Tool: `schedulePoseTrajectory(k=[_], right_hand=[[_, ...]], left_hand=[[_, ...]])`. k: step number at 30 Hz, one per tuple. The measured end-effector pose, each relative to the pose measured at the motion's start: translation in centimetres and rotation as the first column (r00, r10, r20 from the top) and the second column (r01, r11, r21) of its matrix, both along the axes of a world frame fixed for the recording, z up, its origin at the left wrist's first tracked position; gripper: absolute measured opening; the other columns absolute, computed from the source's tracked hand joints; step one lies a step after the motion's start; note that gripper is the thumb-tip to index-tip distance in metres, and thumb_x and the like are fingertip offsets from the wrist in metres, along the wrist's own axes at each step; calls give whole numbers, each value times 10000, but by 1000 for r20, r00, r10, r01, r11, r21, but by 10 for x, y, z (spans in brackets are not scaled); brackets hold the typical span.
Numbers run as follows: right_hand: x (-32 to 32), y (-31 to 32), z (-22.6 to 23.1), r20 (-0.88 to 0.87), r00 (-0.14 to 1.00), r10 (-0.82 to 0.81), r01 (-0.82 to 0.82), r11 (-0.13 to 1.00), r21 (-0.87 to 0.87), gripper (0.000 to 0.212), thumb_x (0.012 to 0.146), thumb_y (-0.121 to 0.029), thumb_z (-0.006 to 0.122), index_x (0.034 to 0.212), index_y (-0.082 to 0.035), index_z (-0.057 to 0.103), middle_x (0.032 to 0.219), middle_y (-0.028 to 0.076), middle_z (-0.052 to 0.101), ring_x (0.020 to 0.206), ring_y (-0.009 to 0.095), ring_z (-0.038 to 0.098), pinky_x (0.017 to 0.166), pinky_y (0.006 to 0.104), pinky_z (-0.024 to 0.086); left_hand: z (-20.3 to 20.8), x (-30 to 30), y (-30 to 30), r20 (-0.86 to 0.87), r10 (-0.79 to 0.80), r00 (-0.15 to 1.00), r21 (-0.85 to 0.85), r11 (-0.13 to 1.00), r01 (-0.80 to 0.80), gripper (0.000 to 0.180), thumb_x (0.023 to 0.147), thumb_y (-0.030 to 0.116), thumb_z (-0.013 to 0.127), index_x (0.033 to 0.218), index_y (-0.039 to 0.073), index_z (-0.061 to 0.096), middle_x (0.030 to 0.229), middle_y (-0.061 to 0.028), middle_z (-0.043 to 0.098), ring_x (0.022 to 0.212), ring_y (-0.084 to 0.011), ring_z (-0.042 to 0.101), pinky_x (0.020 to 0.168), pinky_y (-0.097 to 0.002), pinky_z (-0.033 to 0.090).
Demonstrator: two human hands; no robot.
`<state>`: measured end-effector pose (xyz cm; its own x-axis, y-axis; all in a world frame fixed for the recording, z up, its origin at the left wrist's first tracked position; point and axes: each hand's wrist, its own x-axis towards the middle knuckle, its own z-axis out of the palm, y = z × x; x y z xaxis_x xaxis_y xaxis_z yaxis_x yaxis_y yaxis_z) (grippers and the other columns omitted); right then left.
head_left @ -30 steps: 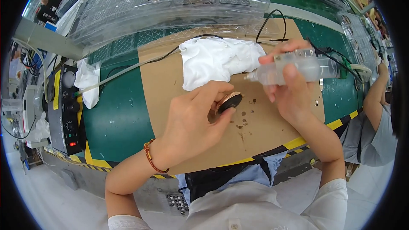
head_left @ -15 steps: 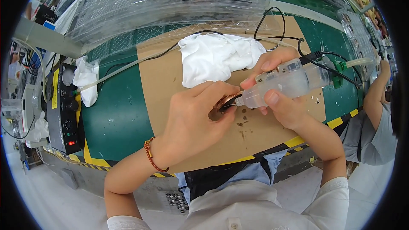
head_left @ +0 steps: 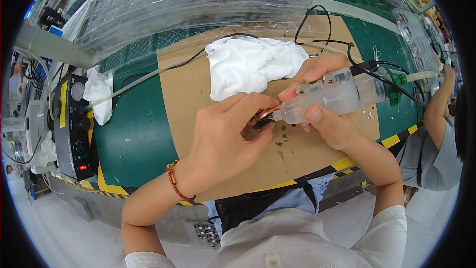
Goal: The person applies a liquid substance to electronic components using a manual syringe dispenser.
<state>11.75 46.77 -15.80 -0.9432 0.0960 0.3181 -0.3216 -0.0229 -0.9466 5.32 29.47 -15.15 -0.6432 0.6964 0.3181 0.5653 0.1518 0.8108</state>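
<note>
My left hand point(head_left: 223, 136) is closed, its thumb and fingers pinching a small copper-rimmed round part point(head_left: 256, 119) with a dark face, mostly hidden by the fingers. In my right hand point(head_left: 334, 131) lies a clear dispensing syringe point(head_left: 322, 100), gripped between thumb and fingers and pointing left. Its narrow tip meets or nearly touches the part's edge; actual contact is too small to tell. A green clamp point(head_left: 394, 88) with a hose sits at the syringe's rear end. Just beyond both hands lies a crumpled white cloth point(head_left: 253, 62).
Brown cardboard point(head_left: 198, 87) with dark spots covers the green bench point(head_left: 131, 141). At left stands a black control box point(head_left: 77, 129) with a red light, beside another white cloth point(head_left: 99, 94). Clear trays point(head_left: 277, 7) holding round parts stand at the back. A co-worker's arm point(head_left: 436, 109) shows at right.
The copper-rimmed part has tilted slightly in my left fingers. Both hands and the syringe stay nearly where they were.
</note>
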Motion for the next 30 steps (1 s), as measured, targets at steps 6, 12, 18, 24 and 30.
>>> schedulePoseTrajectory(k=[6,12,18,24,30], right_hand=[[0,1,0,3,1000,-12,12,1000,5,427,785,-296,630,1039,-105,345,858,171,559,558,110,517,384,186,409],[0,2,0,-8,1000,-12,12,1000,4,423,787,-295,629,1038,-107,345,854,170,564,558,109,515,379,184,406],[0,3,0,-49,999,-12,14,1000,24,420,787,-285,632,1037,-104,347,853,173,565,563,109,517,380,181,408],[0,4,0,-59,998,1,0,1000,14,418,785,-274,633,1035,-100,348,864,179,561,553,111,514,385,188,414],[0,3,-1,-76,997,-25,24,1000,-9,422,782,-275,634,1037,-99,347,870,183,560,552,111,514,386,188,416]], left_hand=[[0,0,0,4,2,1000,13,1000,-2,226,669,-18,634,884,44,600,717,-66,594,539,-152,586,497,-252,474],[0,1,1,11,2,1000,23,1000,-2,251,668,-29,632,905,44,598,742,-61,597,550,-144,587,502,-244,473],[0,0,0,-15,4,1000,21,1000,-4,299,660,-32,635,946,53,605,734,-55,589,544,-134,562,495,-242,458],[-1,-1,1,-8,0,1000,41,999,0,329,649,-35,642,965,49,607,730,-61,586,561,-136,563,499,-243,458],[-1,-2,1,12,-7,1000,32,999,7,345,641,-40,649,975,40,608,741,-74,595,599,-146,579,529,-248,474]])
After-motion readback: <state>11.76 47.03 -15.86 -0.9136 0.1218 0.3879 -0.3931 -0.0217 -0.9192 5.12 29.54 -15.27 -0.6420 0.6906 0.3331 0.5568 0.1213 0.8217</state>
